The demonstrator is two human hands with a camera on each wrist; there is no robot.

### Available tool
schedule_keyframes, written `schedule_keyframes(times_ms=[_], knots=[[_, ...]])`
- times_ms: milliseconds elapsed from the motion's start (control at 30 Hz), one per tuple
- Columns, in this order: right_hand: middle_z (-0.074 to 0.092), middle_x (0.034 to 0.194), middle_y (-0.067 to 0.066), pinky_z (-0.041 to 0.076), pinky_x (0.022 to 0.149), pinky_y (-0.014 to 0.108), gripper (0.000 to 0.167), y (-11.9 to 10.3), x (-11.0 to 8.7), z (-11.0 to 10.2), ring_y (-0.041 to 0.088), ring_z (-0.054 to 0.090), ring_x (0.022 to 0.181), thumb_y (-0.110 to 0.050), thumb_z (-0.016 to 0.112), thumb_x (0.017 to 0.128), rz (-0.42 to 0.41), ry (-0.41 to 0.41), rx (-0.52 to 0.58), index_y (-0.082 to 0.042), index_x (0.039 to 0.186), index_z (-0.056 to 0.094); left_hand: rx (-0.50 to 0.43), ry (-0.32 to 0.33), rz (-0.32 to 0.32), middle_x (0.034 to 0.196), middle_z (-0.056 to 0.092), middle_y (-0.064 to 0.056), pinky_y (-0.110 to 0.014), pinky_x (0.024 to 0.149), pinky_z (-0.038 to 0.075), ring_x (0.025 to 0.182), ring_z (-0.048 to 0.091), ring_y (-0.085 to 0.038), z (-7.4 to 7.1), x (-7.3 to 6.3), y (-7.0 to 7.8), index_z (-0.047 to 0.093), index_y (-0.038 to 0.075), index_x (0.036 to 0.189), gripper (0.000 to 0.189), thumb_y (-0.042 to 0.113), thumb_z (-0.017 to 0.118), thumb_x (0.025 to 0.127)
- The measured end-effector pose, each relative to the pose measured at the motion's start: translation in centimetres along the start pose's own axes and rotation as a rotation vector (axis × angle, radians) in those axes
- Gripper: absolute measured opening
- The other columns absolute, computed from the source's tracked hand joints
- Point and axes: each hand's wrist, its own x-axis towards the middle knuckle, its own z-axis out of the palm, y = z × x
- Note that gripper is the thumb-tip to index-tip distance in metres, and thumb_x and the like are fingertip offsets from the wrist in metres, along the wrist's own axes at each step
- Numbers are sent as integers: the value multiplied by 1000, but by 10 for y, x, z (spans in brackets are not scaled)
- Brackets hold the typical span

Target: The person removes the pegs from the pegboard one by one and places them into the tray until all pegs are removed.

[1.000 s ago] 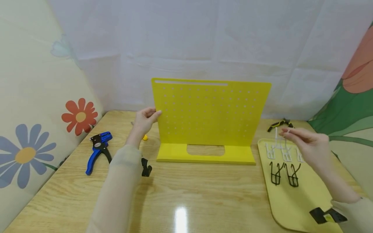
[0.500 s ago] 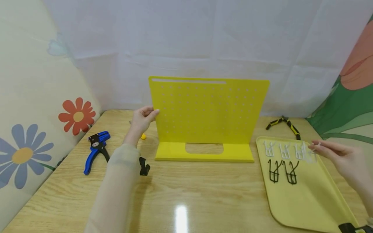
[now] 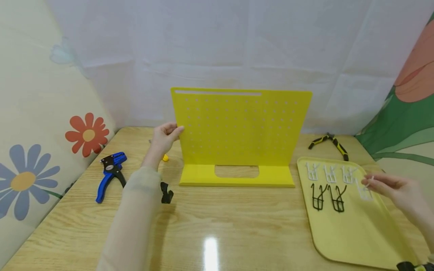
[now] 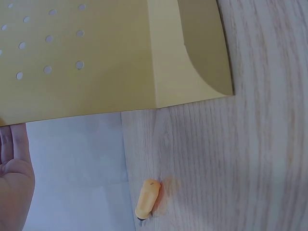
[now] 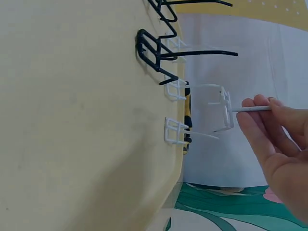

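An upright yellow pegboard (image 3: pixel 240 128) with a slotted base stands on the wooden table. My left hand (image 3: pixel 164 138) pinches its left edge, thumb on the front face and fingers behind. At the right, my right hand (image 3: pixel 403 192) holds a white wire pegboard hook (image 5: pixel 226 110) by its straight prong, between thumb and fingertips. This hook hangs above the back right of a yellow tray (image 3: pixel 356 237), apart from it in the right wrist view. On the tray lie several white hooks (image 3: pixel 312 172) in a row, with two black hooks (image 3: pixel 318 199) in front.
Blue-and-black wire strippers (image 3: pixel 110 175) lie at the left of the table. Black-and-yellow pliers (image 3: pixel 328 142) lie behind the tray. A small yellow-handled tool (image 4: pixel 148 198) is on the table left of the board. A white cloth (image 3: pixel 217 45) hangs at the back.
My right hand has carried the white hook rightward from above the other white hooks, then slightly lower over the tray's back right. The left hand keeps its grip on the board.
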Motion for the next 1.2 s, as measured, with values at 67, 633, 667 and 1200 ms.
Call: schedule_keyframes(times_ms=[67, 633, 667, 1200], knots=[[67, 90, -28, 53, 65, 8, 23, 6, 0, 0, -11, 63, 80, -12, 57, 94, 9, -30, 1, -30, 100, 69, -8, 2, 6, 70, 60, 28, -11, 70, 55, 71, 59, 10, 0, 0, 0, 57, -13, 116, 37, 17, 59, 93], [64, 88, -30, 54, 64, 9, 24, 29, 3, 6, -10, 63, 78, -9, 56, 94, 57, -75, 15, -28, 96, 70, -14, -1, -3, 71, 61, 26, -13, 72, 56, 72, 59, 7, 0, 1, -2, 60, -6, 112, 33, 20, 60, 93], [64, 88, -31, 54, 64, 8, 20, 29, 3, 6, -11, 63, 78, -11, 57, 94, 70, -75, -11, -24, 98, 70, -9, -2, 0, 71, 61, 26, -13, 72, 56, 72, 59, 7, 0, 1, -2, 60, -7, 113, 34, 20, 60, 93], [65, 92, -30, 50, 68, 4, 19, 36, 0, 2, -13, 61, 83, -13, 58, 94, 90, -122, -37, -21, 108, 69, -26, -5, 8, 73, 62, 26, -11, 71, 55, 73, 60, 8, -1, 0, -3, 59, -7, 114, 35, 22, 60, 93]])
